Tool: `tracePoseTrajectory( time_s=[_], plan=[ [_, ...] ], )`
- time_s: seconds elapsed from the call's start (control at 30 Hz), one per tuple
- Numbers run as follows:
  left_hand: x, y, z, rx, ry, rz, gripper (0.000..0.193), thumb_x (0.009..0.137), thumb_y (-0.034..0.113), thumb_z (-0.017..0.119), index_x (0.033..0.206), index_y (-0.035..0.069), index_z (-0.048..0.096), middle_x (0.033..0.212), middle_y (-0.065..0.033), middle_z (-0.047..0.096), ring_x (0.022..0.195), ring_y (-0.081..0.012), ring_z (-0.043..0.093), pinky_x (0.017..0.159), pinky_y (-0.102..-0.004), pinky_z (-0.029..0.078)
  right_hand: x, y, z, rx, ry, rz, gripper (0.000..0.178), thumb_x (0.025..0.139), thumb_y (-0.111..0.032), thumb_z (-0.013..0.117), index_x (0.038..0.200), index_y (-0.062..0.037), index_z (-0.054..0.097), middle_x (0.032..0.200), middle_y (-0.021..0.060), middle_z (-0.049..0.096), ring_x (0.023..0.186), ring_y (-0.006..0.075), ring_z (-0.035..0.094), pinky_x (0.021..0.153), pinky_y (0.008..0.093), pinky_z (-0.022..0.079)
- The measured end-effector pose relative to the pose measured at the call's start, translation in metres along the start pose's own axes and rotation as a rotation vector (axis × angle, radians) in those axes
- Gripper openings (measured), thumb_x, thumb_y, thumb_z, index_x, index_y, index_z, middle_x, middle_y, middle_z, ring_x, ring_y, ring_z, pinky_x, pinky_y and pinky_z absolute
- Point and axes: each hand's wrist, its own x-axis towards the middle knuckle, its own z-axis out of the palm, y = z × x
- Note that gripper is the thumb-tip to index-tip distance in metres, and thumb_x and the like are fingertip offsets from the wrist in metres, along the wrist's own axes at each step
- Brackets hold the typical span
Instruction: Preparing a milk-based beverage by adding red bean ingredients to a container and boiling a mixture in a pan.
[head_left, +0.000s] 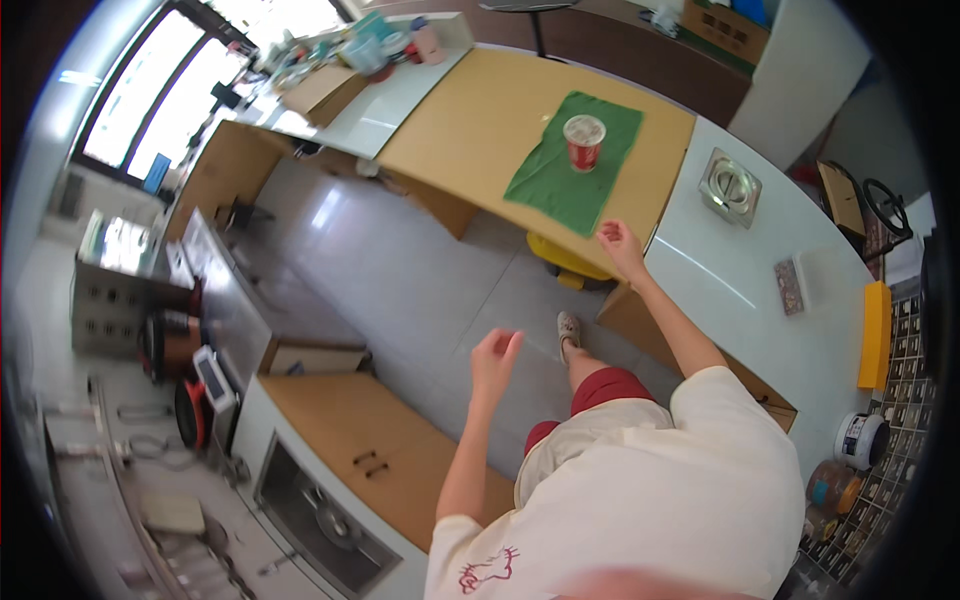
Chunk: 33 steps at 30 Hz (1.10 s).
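Note:
My left hand (494,365) hangs in the air over the grey floor, its fingers curled in and nothing visible in them. Higher up and to the right, my right hand (621,247) is held by the near edge of the tan tabletop (450,130), close to a corner of a green cloth (555,172). Its fingers are also bent inward, with no object showing. Upon the cloth, which lies a little wrinkled, stands a red paper cup (583,152) with a pale top. Neither hand touches the cup.
On the white counter to the right are a square metal container with a lid (731,188) and a clear plastic box (792,286). A yellow object (565,262) sits under the table. Cups and a cardboard box (325,95) crowd the far left; a sink (325,515) is at lower left.

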Motion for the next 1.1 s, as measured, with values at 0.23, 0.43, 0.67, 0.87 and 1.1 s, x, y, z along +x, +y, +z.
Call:
tracePoseTrajectory(
  time_s=[0.23,0.43,0.67,0.87,1.1],
  plan=[
    [0.291,0.026,0.138,0.191,-0.251,0.356,0.096,0.065,0.03,0.082,0.138,0.0,0.027,0.136,-0.0168,0.039,0.124,-0.029,0.04,0.102,-0.0381,0.036,0.162,0.025,-0.039,-0.062,0.043,-0.057,0.09,0.062,-0.027,0.085,0.133,-0.0053,0.034,0.127,0.0167,0.05,0.12,0.027,0.047,0.098,0.0401,0.041],
    [0.391,0.018,0.205,0.025,-0.256,0.324,0.115,0.057,0.029,0.088,0.141,-0.003,0.016,0.14,-0.0198,0.032,0.131,-0.0291,0.033,0.107,-0.0394,0.03,0.232,0.026,-0.012,0.123,-0.108,-0.263,0.101,0.056,-0.023,0.086,0.138,-0.0077,0.03,0.134,0.0126,0.045,0.126,0.0242,0.041,0.102,0.0375,0.037],
    [0.412,0.023,0.237,-0.306,-0.341,0.224,0.094,0.049,0.021,0.091,0.125,0.003,0.04,0.121,-0.0081,0.051,0.112,-0.0204,0.051,0.094,-0.0326,0.043,0.244,0.046,-0.002,0.218,-0.142,-0.141,0.067,0.069,-0.02,0.077,0.125,-0.0053,0.043,0.118,0.0097,0.057,0.11,0.0194,0.055,0.092,0.0324,0.043],
    [0.411,0.025,0.233,-0.241,-0.295,0.241,0.074,0.056,0.013,0.086,0.118,0.004,0.047,0.11,-0.0076,0.057,0.101,-0.0202,0.058,0.086,-0.0316,0.048,0.242,0.037,0.001,0.17,-0.106,-0.098,0.061,0.068,-0.018,0.077,0.12,-0.004,0.048,0.113,0.0089,0.059,0.106,0.0169,0.056,0.09,0.0307,0.044],
    [0.41,0.042,0.19,-0.312,-0.257,0.236,0.076,0.056,0.015,0.086,0.12,0.004,0.047,0.11,-0.0072,0.058,0.102,-0.0189,0.058,0.087,-0.0318,0.048,0.244,-0.023,0.015,0.157,-0.163,-0.075,0.062,0.064,-0.017,0.079,0.116,-0.0049,0.049,0.109,0.0066,0.06,0.104,0.0158,0.056,0.088,0.03,0.045]
  ],
)
